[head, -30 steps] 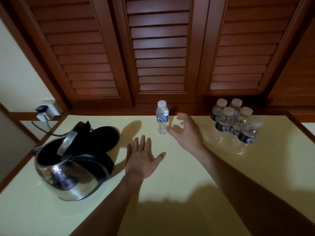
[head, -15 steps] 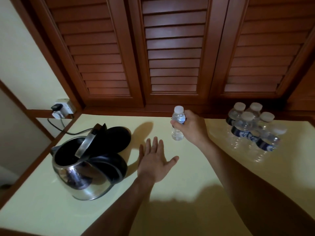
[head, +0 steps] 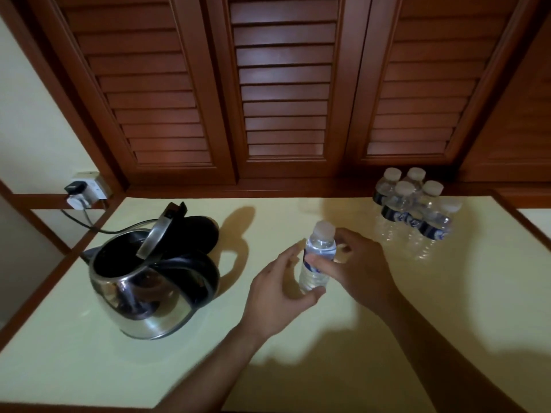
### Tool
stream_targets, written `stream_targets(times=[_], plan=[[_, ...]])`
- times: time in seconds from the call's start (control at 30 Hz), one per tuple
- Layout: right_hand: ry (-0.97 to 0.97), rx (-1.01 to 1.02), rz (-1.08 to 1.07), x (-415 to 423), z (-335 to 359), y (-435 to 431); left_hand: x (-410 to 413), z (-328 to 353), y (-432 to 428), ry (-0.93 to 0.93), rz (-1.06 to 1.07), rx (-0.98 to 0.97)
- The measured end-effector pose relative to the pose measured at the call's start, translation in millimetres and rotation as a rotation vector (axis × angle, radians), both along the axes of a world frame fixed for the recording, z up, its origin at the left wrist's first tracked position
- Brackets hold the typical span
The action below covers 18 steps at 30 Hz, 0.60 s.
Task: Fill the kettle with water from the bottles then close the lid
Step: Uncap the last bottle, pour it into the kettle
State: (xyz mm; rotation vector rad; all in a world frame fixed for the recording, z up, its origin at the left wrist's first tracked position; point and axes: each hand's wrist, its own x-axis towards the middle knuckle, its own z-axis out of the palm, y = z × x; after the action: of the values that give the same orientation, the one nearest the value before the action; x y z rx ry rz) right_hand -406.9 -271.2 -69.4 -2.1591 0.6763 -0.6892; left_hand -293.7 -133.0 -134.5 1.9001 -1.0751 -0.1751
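The right hand grips a small capped bottle round its upper half, fingers and thumb wrapped at the label, holding it upright over the middle of the pale desk. The left hand cups the bottle's lower part, with the thumb at the base and the fingers curved beside it. Blur leaves it unclear whether this hand actually grasps the bottle. To the left stands the steel kettle, its lid tipped open, just in front of its black base. More bottles cluster at the far right.
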Motion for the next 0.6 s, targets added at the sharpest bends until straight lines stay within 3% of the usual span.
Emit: stream_targets(times=[0.13,0.3,0.47,0.6], plan=[[-0.047,-0.047,0.050,-12,16,38,-9,22,24,0.257,-0.077,-0.160],[-0.034,-0.122,0.092,-12,36,87,2,46,74,0.451,-0.194,-0.142],[-0.071,-0.379,0.071,-2,64,142,16,53,141,0.282,-0.149,-0.074],[-0.085,-0.470,0.056,19,85,191,34,56,193,0.215,-0.082,-0.113]])
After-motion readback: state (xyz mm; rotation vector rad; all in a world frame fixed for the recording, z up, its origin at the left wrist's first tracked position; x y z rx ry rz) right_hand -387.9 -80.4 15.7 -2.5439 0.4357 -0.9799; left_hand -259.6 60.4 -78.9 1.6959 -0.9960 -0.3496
